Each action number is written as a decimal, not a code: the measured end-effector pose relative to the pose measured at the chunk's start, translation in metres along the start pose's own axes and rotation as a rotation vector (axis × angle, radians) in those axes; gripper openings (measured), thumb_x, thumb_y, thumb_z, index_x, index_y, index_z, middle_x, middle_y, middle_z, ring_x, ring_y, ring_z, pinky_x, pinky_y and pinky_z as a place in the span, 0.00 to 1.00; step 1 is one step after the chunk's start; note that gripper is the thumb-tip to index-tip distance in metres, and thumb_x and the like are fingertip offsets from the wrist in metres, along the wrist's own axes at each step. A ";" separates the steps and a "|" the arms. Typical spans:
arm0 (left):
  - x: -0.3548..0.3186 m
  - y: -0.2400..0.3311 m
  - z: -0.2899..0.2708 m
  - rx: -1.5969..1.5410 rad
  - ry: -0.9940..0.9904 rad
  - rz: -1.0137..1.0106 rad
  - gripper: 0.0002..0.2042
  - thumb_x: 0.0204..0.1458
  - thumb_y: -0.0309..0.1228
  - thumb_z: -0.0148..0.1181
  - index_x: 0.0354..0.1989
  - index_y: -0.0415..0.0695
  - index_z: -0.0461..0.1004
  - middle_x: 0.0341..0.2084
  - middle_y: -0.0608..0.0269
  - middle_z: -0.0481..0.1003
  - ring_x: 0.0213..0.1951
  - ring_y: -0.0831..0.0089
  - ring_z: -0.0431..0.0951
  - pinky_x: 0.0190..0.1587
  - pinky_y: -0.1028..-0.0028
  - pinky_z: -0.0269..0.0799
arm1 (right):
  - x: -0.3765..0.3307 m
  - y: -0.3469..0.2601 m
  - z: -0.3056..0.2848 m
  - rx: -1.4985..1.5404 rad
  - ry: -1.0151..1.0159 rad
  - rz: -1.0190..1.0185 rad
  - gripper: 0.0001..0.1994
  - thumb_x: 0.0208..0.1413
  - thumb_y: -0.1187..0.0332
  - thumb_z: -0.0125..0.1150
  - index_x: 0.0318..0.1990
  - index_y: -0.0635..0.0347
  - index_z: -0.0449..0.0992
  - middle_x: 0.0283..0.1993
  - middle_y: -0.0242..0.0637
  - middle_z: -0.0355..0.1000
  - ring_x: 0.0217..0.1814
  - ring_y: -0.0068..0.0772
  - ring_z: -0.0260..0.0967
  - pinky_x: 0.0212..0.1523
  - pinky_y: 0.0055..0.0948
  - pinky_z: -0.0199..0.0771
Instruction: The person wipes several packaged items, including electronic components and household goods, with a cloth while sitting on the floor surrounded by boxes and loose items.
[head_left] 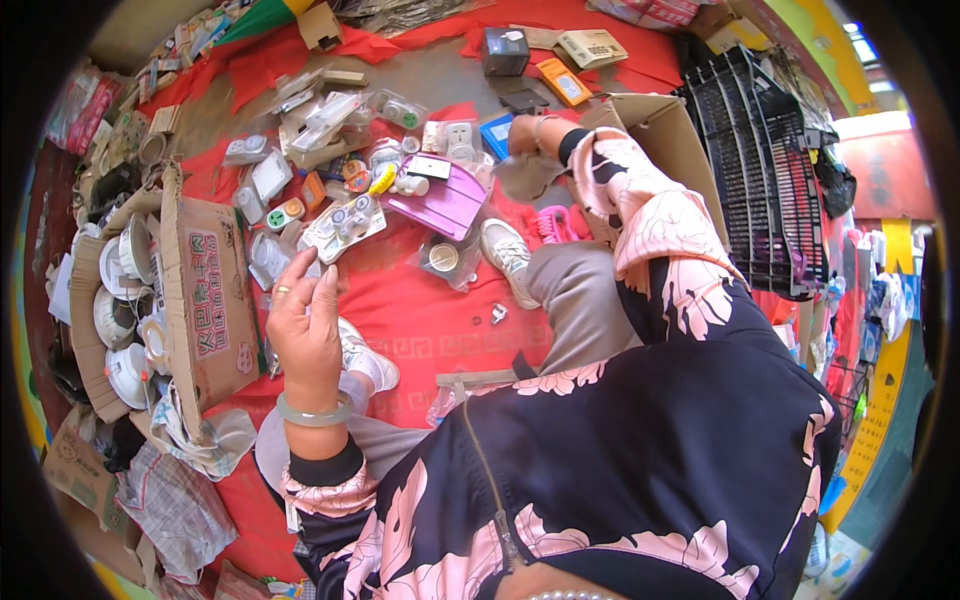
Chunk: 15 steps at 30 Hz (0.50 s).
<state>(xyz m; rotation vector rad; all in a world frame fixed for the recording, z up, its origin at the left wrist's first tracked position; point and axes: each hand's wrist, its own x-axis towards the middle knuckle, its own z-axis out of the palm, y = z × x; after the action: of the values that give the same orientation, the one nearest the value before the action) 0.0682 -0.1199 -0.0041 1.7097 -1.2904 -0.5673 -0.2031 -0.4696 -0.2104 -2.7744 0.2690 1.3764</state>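
My left hand [305, 335] is raised over the red cloth, a pale bangle at its wrist. Its fingers are stretched upward and slightly apart, with nothing seen between them. Just beyond the fingertips lies a clear-wrapped pack of round white fittings [345, 228]. Farther off to the right, my right hand [527, 150] is smeared by motion, so its fingers and anything in them cannot be made out. A blue box [496, 136] lies beside it. Between the hands, a purple plastic tray [445, 200] carries a small white box [430, 167] and other small pieces.
An open cardboard box [215, 290] of round white lamps [127, 375] stands left. Another carton [665, 130] and a black plastic crate [755, 170] are right. Wrapped sockets and switches [270, 175] lie heaped ahead. An orange box [564, 82] and dark box [506, 52] sit farther back.
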 end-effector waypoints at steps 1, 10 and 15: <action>0.011 0.008 0.003 -0.003 -0.064 0.086 0.07 0.52 0.25 0.52 0.32 0.33 0.75 0.44 0.49 0.72 0.47 0.67 0.71 0.49 0.72 0.63 | 0.051 0.015 0.056 0.192 -0.122 0.171 0.11 0.45 0.66 0.55 0.37 0.52 0.78 0.40 0.43 0.74 0.40 0.46 0.71 0.40 0.40 0.71; 0.007 0.002 -0.001 0.029 -0.079 0.028 0.08 0.50 0.26 0.53 0.34 0.34 0.73 0.36 0.48 0.74 0.41 0.59 0.74 0.47 0.69 0.66 | 0.079 -0.103 -0.037 0.811 0.396 0.715 0.19 0.44 0.65 0.59 0.46 0.58 0.73 0.44 0.45 0.72 0.47 0.44 0.70 0.46 0.38 0.70; 0.009 0.005 -0.004 -0.011 -0.132 0.020 0.07 0.50 0.25 0.54 0.34 0.34 0.73 0.34 0.49 0.74 0.39 0.59 0.74 0.45 0.69 0.67 | 0.119 -0.108 -0.019 0.880 0.446 0.824 0.13 0.54 0.68 0.43 0.44 0.58 0.72 0.45 0.45 0.72 0.49 0.43 0.69 0.47 0.38 0.69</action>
<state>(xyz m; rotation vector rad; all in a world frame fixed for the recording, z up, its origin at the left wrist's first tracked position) 0.0719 -0.1266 0.0035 1.6723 -1.3926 -0.6838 -0.0992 -0.3819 -0.2978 -2.1527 1.6766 0.3924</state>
